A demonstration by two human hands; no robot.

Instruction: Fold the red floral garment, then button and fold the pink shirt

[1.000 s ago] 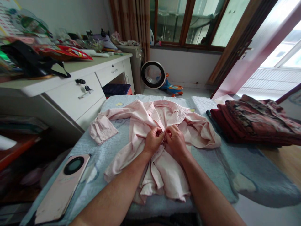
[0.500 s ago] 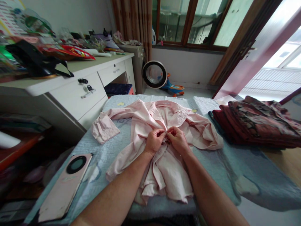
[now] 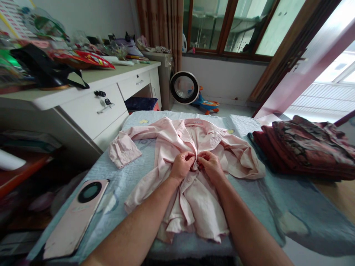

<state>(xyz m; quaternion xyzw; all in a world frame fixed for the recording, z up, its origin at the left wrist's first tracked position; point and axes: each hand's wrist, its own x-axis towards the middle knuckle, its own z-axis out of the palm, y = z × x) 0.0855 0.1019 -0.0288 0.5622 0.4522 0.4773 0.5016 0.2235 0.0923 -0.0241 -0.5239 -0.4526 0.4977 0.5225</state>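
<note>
item: pink shirt, long-sleeved, lying front-up and spread on a pale blue quilted cover; collar at the far end, hem bunched at the near edge, one sleeve stretched out towards the left with its cuff folded.

left hand: fingers curled and pinched shut on the shirt's left front edge, at the middle of the chest.

right hand: fingers likewise pinched closed on the facing front edge; the two hands touch at the fingertips over the shirt's opening. what lies between the fingertips is too small to tell.

also on the cover: a pink phone, camera side up, near the left corner, well apart from the shirt; a stack of folded dark red patterned cloth at the right, just beside the shirt's right sleeve.

surroundings: a white desk with drawers at the left, its top crowded with bags and packets; a round fan on the floor beyond the cover, by the curtain.
</note>
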